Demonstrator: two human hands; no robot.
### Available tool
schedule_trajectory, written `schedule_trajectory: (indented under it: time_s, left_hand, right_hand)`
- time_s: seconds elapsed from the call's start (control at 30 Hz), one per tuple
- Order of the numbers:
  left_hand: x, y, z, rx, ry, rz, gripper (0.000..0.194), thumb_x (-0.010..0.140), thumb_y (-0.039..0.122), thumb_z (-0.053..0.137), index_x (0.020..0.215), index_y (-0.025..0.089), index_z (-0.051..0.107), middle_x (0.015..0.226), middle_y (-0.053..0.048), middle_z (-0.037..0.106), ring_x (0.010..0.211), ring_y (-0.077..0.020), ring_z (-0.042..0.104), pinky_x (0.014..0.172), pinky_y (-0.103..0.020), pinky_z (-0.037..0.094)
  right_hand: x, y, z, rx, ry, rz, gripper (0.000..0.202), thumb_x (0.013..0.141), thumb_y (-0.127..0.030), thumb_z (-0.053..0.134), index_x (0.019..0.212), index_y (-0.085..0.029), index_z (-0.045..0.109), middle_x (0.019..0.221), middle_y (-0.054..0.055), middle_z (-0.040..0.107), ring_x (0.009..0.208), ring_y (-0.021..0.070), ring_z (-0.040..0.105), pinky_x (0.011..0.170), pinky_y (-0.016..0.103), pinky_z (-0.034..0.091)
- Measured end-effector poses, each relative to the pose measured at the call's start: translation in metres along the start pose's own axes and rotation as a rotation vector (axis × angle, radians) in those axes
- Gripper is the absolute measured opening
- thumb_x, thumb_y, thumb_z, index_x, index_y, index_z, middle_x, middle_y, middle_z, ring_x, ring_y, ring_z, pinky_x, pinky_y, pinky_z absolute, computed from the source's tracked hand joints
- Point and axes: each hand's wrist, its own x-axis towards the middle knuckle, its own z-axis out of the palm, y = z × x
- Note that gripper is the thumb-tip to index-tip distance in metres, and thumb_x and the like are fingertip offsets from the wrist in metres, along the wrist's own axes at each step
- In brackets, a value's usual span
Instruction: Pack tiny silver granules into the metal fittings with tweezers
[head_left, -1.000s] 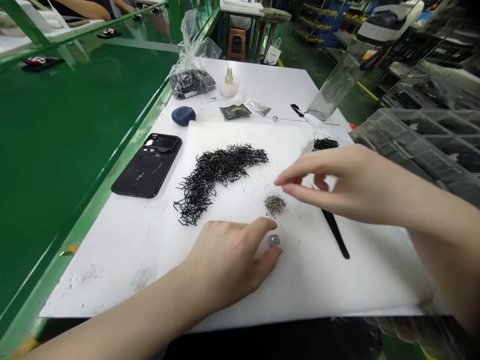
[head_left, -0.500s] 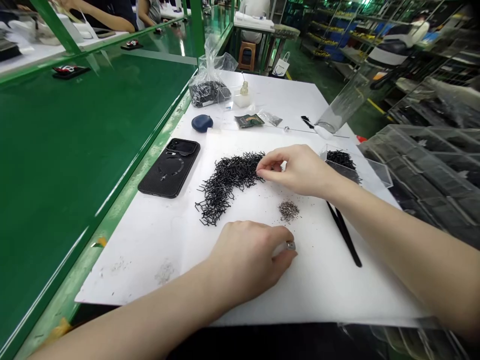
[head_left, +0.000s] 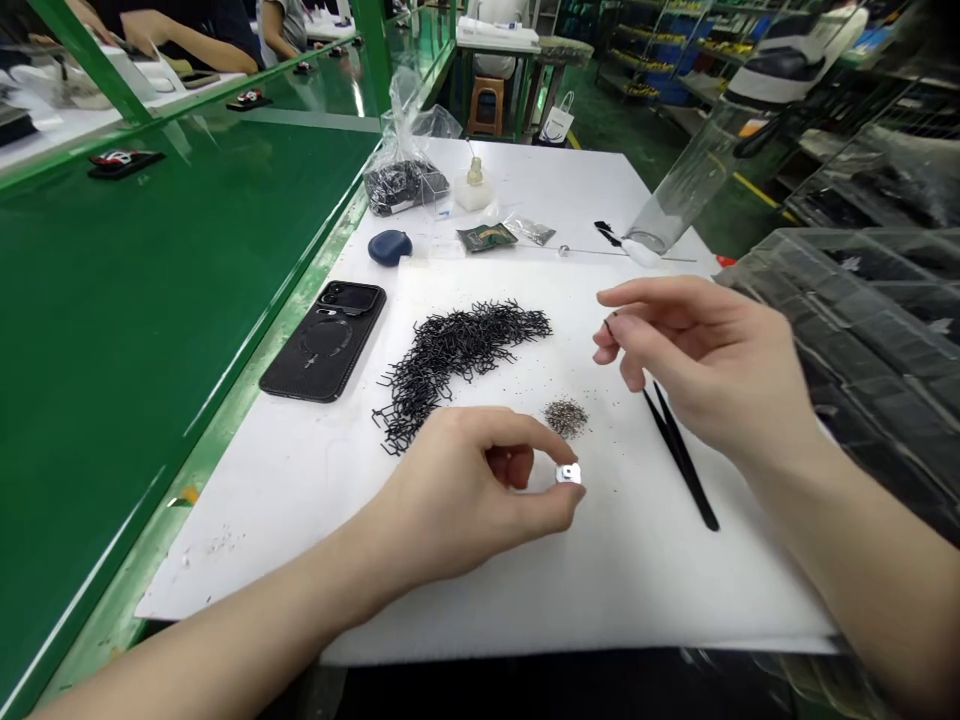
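Between thumb and forefinger, my left hand (head_left: 480, 490) pinches a small silver metal piece (head_left: 568, 473) with a hole in its face. My right hand (head_left: 712, 360) is raised to the right, and a tiny black bent piece (head_left: 610, 321) shows at its thumb tip; the fingers partly hide it. A curved heap of black bent wire-like pieces (head_left: 465, 345) lies on the white sheet beyond my left hand. Just past the silver piece is a small pile of tiny brownish bits (head_left: 566, 418). Black tweezers (head_left: 684, 465) lie beside my right hand.
A black phone (head_left: 326, 340) and a blue oval case (head_left: 390, 247) lie at left. Behind are a clear bag (head_left: 406, 185), a small bottle (head_left: 474, 188) and a tall clear bottle (head_left: 679, 190). A green conveyor (head_left: 187, 260) borders the table; grey drawers (head_left: 862, 330) stand at right.
My right hand has moved from the black heap to the right, with a tiny black piece in its fingers. My left hand has turned, bringing the silver piece into clearer view.
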Motion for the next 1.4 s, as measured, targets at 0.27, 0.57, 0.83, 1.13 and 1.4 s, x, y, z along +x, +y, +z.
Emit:
schedule_trajectory:
  time_s: [0.27, 0.57, 0.83, 1.13, 1.4]
  left_hand:
    - [0.004, -0.001, 0.001, -0.62, 0.034, -0.224, 0.028, 0.076, 0.008, 0.108, 0.09, 0.024, 0.09, 0.102, -0.002, 0.097, 0.095, -0.0217, 0.095, 0.088, -0.025, 0.075]
    - [0.001, -0.005, 0.001, -0.672, 0.121, -0.273, 0.02, 0.088, 0.021, 0.111, 0.102, 0.033, 0.102, 0.11, -0.002, 0.1, 0.109, -0.026, 0.097, 0.109, -0.034, 0.077]
    - [0.005, -0.013, -0.003, -0.757, 0.045, -0.221, 0.041, 0.08, 0.001, 0.109, 0.105, 0.033, 0.102, 0.105, 0.0, 0.1, 0.101, -0.0191, 0.097, 0.094, -0.017, 0.075]
    - [0.007, -0.013, -0.001, -0.847, 0.037, -0.182, 0.037, 0.082, -0.001, 0.107, 0.101, 0.03, 0.101, 0.106, 0.002, 0.1, 0.106, -0.019, 0.097, 0.098, -0.017, 0.075]
    - [0.009, -0.008, -0.001, -0.859, 0.062, -0.212, 0.036, 0.079, 0.001, 0.11, 0.098, 0.03, 0.101, 0.099, 0.004, 0.099, 0.101, -0.0164, 0.097, 0.091, -0.012, 0.073]
  right_hand:
    - [-0.017, 0.007, 0.005, 0.131, -0.034, -0.062, 0.017, 0.104, -0.021, 0.089, 0.106, -0.037, 0.094, 0.097, 0.0, 0.093, 0.09, 0.0253, 0.092, 0.065, 0.038, 0.075]
    - [-0.028, -0.005, 0.001, 0.132, -0.092, -0.108, 0.027, 0.109, -0.013, 0.085, 0.106, -0.04, 0.088, 0.119, -0.004, 0.096, 0.112, 0.0256, 0.094, 0.087, 0.041, 0.08]
    - [-0.048, -0.014, 0.008, -0.14, 0.072, -0.206, 0.022, 0.105, -0.025, 0.094, 0.105, -0.047, 0.094, 0.107, -0.005, 0.096, 0.087, 0.0273, 0.091, 0.08, 0.047, 0.08]
    - [-0.052, -0.012, 0.014, -0.12, 0.062, -0.179, 0.027, 0.103, -0.022, 0.092, 0.107, -0.049, 0.091, 0.113, -0.007, 0.097, 0.091, 0.0286, 0.093, 0.084, 0.048, 0.082]
    - [-0.05, -0.019, 0.016, -0.104, 0.008, -0.143, 0.032, 0.104, -0.012, 0.085, 0.108, -0.044, 0.083, 0.106, -0.006, 0.095, 0.089, 0.0259, 0.091, 0.085, 0.048, 0.081]
